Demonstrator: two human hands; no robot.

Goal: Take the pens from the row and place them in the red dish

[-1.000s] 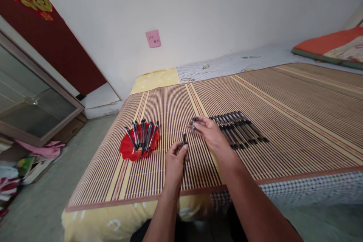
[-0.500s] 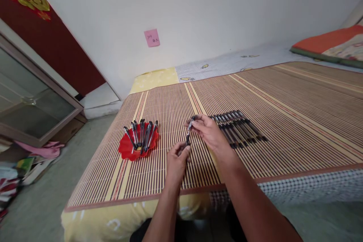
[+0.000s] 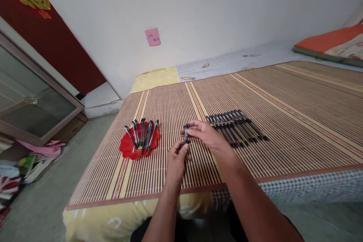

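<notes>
Between my hands, above the mat, is a black pen (image 3: 186, 135). My left hand (image 3: 176, 157) pinches its lower end, and the fingers of my right hand (image 3: 202, 133) close on its upper part. Fingers hide much of the pen, so I cannot tell how its parts fit together. To the left, several black pens (image 3: 147, 136) lean in a red wavy-rimmed dish (image 3: 124, 149). Right of my right hand, several more black pens (image 3: 236, 127) lie side by side in a slanting row on the striped mat (image 3: 170, 109).
The mat covers a bed with a yellow sheet (image 3: 93, 225) along its front edge. A folded orange quilt (image 3: 329, 41) lies at the far right. A pink note (image 3: 152, 37) is stuck on the wall. Left stands a glass-panelled cabinet (image 3: 34, 100), with cloths (image 3: 47, 149) on the floor.
My right hand has come down and slightly left, nearer my left hand. Less of the pen shows between them, and it stands more upright. More of the pen row is uncovered.
</notes>
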